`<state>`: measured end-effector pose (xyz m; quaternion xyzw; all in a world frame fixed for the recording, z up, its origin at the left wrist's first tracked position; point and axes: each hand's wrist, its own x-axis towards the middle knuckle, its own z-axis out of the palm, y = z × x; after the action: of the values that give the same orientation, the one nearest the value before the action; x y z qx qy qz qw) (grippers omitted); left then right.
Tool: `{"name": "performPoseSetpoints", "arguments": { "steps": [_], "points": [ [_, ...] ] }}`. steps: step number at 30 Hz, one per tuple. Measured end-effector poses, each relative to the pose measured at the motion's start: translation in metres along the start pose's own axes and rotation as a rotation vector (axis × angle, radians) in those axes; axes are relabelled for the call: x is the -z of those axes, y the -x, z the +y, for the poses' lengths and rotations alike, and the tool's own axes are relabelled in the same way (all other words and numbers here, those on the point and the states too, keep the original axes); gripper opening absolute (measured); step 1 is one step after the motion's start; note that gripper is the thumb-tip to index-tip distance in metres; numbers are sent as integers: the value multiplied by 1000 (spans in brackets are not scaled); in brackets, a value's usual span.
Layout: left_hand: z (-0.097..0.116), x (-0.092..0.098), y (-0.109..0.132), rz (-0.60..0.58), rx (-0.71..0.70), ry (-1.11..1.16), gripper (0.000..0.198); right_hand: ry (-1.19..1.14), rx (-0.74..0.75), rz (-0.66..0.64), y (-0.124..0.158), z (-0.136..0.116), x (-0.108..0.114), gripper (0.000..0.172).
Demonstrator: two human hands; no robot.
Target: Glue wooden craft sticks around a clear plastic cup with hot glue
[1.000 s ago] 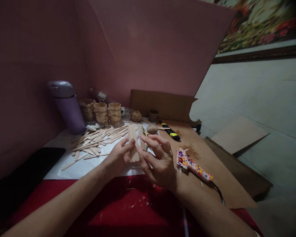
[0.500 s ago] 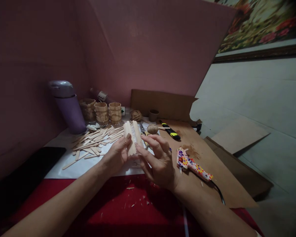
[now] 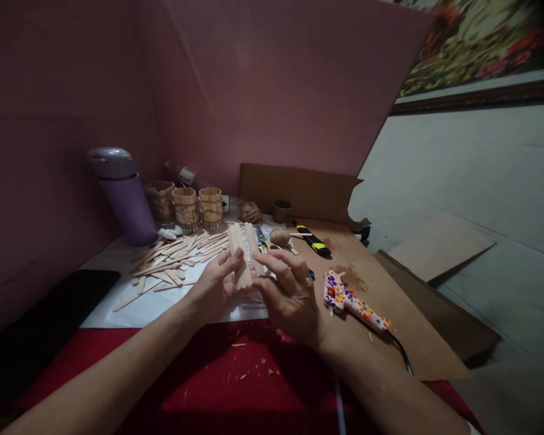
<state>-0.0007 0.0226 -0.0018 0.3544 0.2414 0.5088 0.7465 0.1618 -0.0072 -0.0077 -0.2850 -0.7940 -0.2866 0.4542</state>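
Note:
My left hand is closed round a clear plastic piece, possibly a cup, with upright craft sticks side by side on its surface. Its thumb presses on these sticks. Over on the right of the piece, my right hand pinches another craft stick between thumb and fingertips near its lower part. A strip of see-through plastic shows between that stick and the others. The back of the piece is hidden.
Loose craft sticks lie heaped on white paper. Behind stand stick-covered cups and a purple bottle. A flowered glue gun, a cutter knife and a twine ball rest on the right, over cardboard.
My right thumb and fingers have drawn in around the lower part of the right-hand stick. My left hand keeps its hold on the plastic piece, almost in the same place.

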Motion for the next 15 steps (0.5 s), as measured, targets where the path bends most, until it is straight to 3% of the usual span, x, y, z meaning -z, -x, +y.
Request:
{"name": "performPoseSetpoints", "arguments": {
  "steps": [7,15],
  "points": [
    [0,-1,0,7,-20,-16,45,-101,-32,0,0,-2,2,11],
    [1,3,-3,43,-52,-33,49,-250,-184,73,-1,-2,12,12]
  ]
}}
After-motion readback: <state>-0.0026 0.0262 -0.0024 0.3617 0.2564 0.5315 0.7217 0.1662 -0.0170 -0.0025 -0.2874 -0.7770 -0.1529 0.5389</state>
